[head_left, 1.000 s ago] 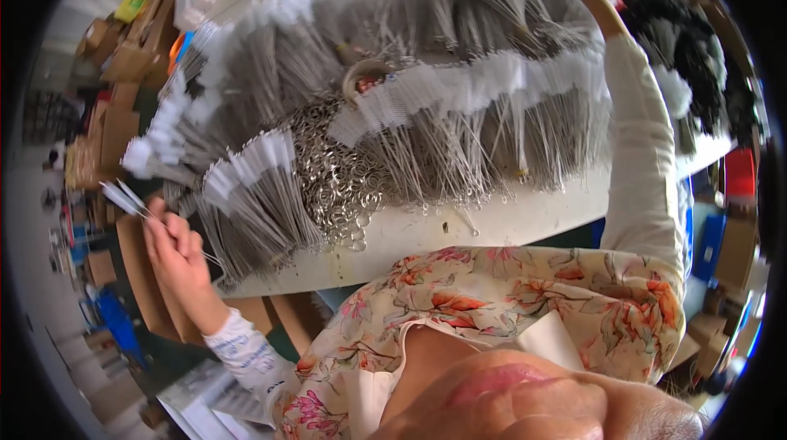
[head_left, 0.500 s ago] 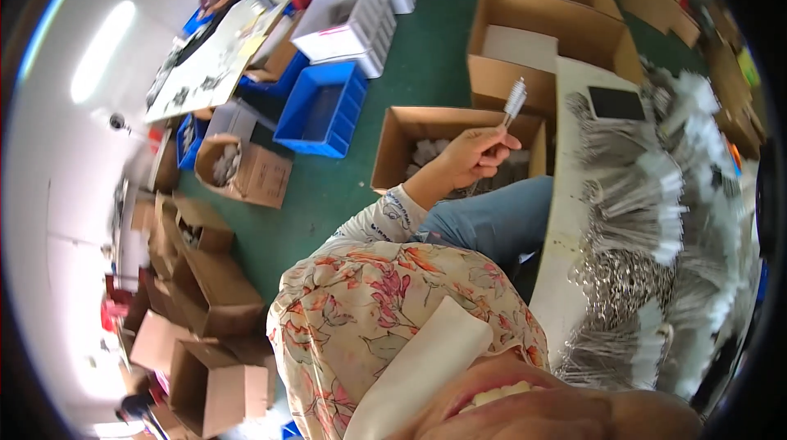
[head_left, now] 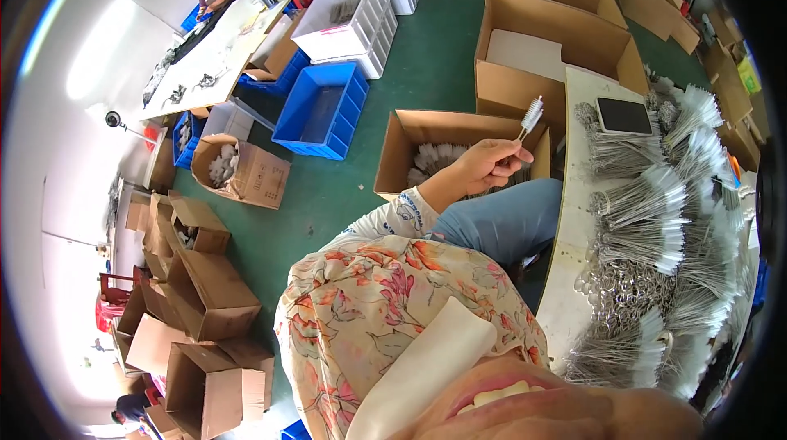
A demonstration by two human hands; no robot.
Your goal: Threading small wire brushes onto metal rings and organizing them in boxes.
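Left hand (head_left: 484,165) barely shifted, pinched on white-tipped brush (head_left: 529,118); right hand unseen.

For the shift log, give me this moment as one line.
left hand: holds white-tipped wire brush | over open cardboard box holding more brushes | right hand: out of view | table: brush bundles

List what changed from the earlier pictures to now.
The view swung from the tabletop toward the floor and boxes, most of it before half a second ago. The left hand carried its small white-tipped brush off the table and now holds it over the open cardboard box. It still grips the brush. The right hand is now out of view. Brush piles stay put.
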